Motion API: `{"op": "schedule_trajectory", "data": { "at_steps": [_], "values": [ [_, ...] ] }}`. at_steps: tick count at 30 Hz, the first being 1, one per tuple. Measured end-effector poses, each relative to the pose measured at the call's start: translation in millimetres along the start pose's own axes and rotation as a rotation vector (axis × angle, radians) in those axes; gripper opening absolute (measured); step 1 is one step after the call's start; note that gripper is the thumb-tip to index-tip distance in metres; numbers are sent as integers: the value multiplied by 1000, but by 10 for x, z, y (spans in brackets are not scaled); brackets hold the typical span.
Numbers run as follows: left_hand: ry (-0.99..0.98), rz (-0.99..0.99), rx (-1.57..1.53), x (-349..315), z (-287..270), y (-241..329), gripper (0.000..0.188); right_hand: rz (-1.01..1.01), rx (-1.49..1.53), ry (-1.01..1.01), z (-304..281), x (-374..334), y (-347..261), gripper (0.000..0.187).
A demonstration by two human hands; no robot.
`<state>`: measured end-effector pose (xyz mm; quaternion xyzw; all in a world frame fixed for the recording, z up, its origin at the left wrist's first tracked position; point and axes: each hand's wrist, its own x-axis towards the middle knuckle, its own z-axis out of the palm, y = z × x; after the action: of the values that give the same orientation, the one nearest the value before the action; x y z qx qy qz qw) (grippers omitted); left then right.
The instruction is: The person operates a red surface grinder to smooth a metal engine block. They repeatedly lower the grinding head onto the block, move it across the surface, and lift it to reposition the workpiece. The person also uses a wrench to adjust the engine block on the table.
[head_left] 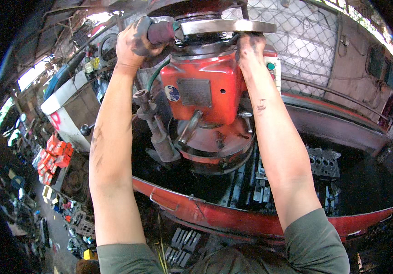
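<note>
Above a red machine head [203,86] runs the shiny metal rim of a handwheel [233,26]. My left hand [137,43], blackened with grease, is wrapped around a dark maroon handle [162,33] at the left end of that rim. On the other side my right hand [251,44] reaches up beneath the rim, close against the machine head. The rim hides its fingers, so I cannot tell what they grip. A small plate [194,92] and a round sticker [172,93] are on the red housing, with a stubby metal lever [190,128] below.
Beneath the head lies a red-edged machine trough [246,223]. An engine block [324,163] stands inside it at the right. A panel with a green button [271,66] is beside my right forearm. Red boxes [55,157] and scattered parts lie at the left; chain-link mesh [297,41] stands behind.
</note>
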<state>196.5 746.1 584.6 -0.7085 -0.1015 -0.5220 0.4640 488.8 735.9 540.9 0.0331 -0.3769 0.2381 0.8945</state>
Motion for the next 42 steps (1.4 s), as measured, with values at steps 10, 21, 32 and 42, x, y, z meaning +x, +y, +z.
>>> {"op": "schedule_trajectory", "data": {
  "at_steps": [10, 21, 32, 42],
  "values": [
    [-9, -113, 11, -12, -57, 109, 68, 17, -856, -365, -461, -570, -344, 35],
    [-818, -1189, -951, -1149, -123, 1341, 56, 290, -2207, -515, -1358, -2204, -674, 20],
    [-1143, -1738, -1726, -1699, 264, 1517, 28, -355, -2223, -409, -1011, -1205, -476, 49],
    [-1036, -1602, -1337, -1556, 57, 1573, 37, -73, -1980, -934, -1020, -1167, -3298, 42]
  ]
}}
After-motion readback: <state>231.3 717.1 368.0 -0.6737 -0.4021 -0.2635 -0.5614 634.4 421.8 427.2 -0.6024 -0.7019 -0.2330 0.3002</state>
